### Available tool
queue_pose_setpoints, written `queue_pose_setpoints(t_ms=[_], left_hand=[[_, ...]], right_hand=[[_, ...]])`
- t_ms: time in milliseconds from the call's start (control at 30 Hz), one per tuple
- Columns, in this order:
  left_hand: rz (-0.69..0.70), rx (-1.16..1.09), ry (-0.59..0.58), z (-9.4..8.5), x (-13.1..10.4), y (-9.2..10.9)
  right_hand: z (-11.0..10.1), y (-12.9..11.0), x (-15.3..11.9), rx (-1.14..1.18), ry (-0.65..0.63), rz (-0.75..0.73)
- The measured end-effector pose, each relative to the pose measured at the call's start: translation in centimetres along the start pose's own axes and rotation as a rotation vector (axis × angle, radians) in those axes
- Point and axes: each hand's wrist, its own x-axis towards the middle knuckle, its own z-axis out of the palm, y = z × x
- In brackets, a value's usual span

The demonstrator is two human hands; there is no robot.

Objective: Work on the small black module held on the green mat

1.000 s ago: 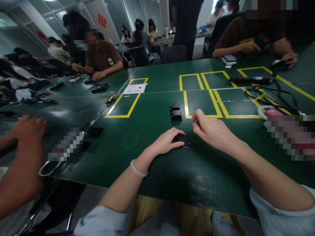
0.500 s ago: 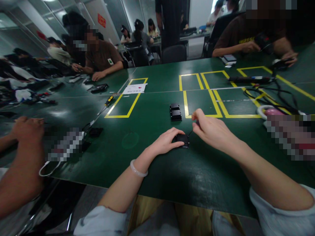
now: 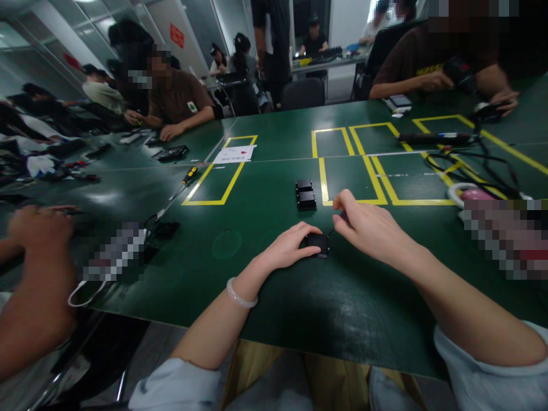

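My left hand (image 3: 287, 246) grips a small black square block (image 3: 317, 244) from its left side, thumb in front and fingers behind, with the block resting on the green table (image 3: 274, 311). Pinched in my closed right hand (image 3: 362, 221) is a thin dark rod-like tool (image 3: 331, 232); most of it is hidden by the fingers. Its tip meets the block's far right corner, though I cannot tell what it engages there. Beyond my hands stands a pair of similar black blocks (image 3: 305, 195), set one behind the other, with small shiny points along their sides.
Yellow tape outlines (image 3: 324, 181) mark the table. A white paper label (image 3: 235, 154) and a yellow-black screwdriver (image 3: 189, 176) lie to the left. Black cables (image 3: 483, 165) and a white ring (image 3: 458, 194) are at right. A co-worker's arm (image 3: 40, 245) rests at the left edge.
My right hand has shifted very slightly left; my left hand and the blocks stay put. In the background a standing person has moved left, and the co-worker's hand at left has shifted a little.
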Motion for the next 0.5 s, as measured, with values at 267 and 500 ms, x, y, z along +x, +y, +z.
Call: queue_pose_setpoints(t_ms=[267,500], left_hand=[[0.012,-0.007,0.002,-0.11,-0.05,0.16],[0.004,-0.004,-0.002,-0.11,-0.05,0.12]], right_hand=[[0.37,0.57,0.14,-0.014,-0.008,-0.030],[0.22,0.32,0.13,0.015,0.000,-0.019]])
